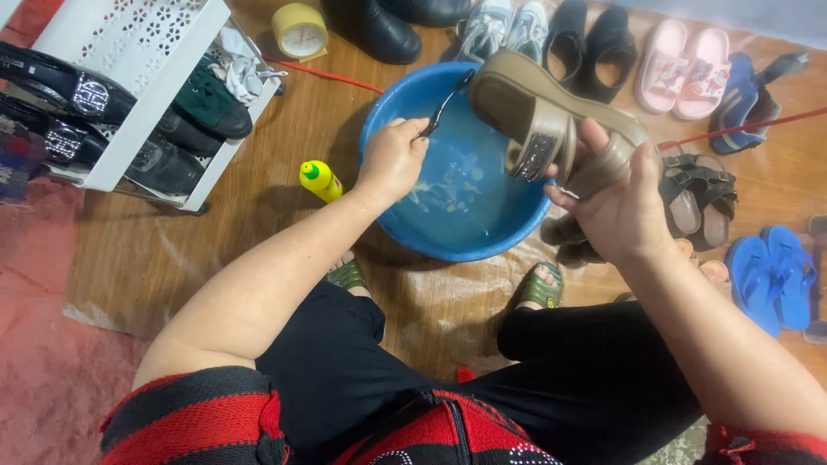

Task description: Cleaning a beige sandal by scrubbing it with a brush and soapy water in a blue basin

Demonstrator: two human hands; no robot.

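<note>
L hand (392, 159) fisted round a dark brush (445, 103); R hand (620, 207) fingers grip a tan wedge sandal (543, 120), sole up, over blue basin (388, 116) w/ shallow soapy water.

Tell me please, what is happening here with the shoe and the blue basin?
A seated person holds a tan wedge sandal in the right hand, tilted over a blue basin of soapy water on the wooden floor. The left hand grips a dark brush with its tip at the sandal's sole. A yellow bottle with a green cap stands beside the basin, and other shoes lie around it.
</note>
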